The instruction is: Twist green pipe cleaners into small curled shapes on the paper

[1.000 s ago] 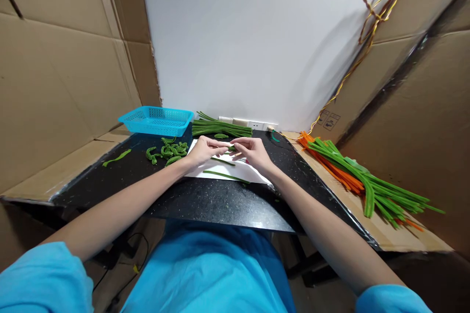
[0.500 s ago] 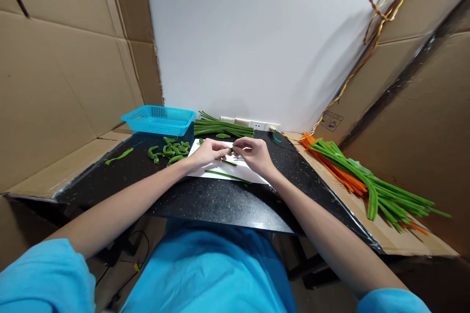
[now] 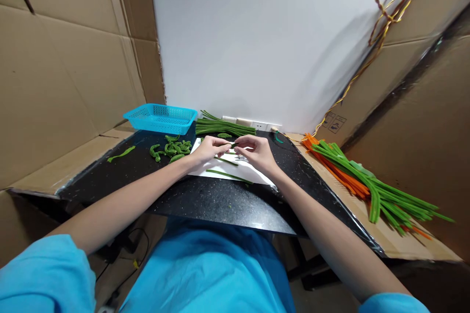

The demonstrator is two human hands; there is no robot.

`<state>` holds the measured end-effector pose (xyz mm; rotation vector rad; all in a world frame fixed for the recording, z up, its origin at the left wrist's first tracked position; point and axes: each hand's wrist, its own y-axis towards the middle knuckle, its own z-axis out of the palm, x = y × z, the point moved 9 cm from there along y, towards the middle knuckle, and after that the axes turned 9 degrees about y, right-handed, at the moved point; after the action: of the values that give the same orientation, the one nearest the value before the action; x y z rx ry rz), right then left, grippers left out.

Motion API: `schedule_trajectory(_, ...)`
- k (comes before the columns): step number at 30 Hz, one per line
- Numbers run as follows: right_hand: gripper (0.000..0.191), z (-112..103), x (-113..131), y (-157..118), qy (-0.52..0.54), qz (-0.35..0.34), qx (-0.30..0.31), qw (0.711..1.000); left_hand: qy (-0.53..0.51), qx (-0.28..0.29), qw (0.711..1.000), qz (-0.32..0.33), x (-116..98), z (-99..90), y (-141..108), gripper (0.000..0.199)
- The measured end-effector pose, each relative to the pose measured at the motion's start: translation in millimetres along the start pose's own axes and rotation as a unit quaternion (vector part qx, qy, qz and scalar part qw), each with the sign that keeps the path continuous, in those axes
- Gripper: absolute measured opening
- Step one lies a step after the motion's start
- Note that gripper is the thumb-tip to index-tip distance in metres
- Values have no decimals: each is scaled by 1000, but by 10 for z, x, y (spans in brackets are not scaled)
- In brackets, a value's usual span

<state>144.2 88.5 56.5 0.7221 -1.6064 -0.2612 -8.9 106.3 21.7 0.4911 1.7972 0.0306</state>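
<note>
Over a white sheet [image 3: 200,168], my left hand [image 3: 212,150] and my right hand [image 3: 257,153] meet, fingertips almost touching. Both are closed in a pinch on a small dark green pipe cleaner [image 3: 234,145], mostly hidden by the fingers. Below them on the sheet lies a long straight green pipe cleaner [image 3: 229,175], with a shorter green piece [image 3: 226,161] partly under my left hand. Left of the sheet sits a pile of looped, leaf-shaped green pieces [image 3: 176,148]. Another leaf-shaped piece [image 3: 224,135] lies just beyond my hands.
A blue basket [image 3: 161,129] stands at the back left. Beside it lies a bundle of dark green pipe cleaners [image 3: 223,127]. Light green stems [image 3: 382,190] and orange ones [image 3: 341,176] rest on cardboard at right. A power strip [image 3: 259,125] runs along the wall.
My hands stay together over the sheet, with fingers shifted slightly around the small green piece. The whole view has moved a little; the other things lie as before.
</note>
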Motion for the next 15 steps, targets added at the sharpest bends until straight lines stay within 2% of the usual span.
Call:
schedule_trajectory(8, 33, 48, -266, -1, 54, 100, 23, 993, 40, 29, 999, 15, -12, 53, -7, 28)
schedule_trajectory(15, 31, 48, -346, 6, 75, 108, 28, 991, 56, 18, 998, 15, -5, 72, 7, 28)
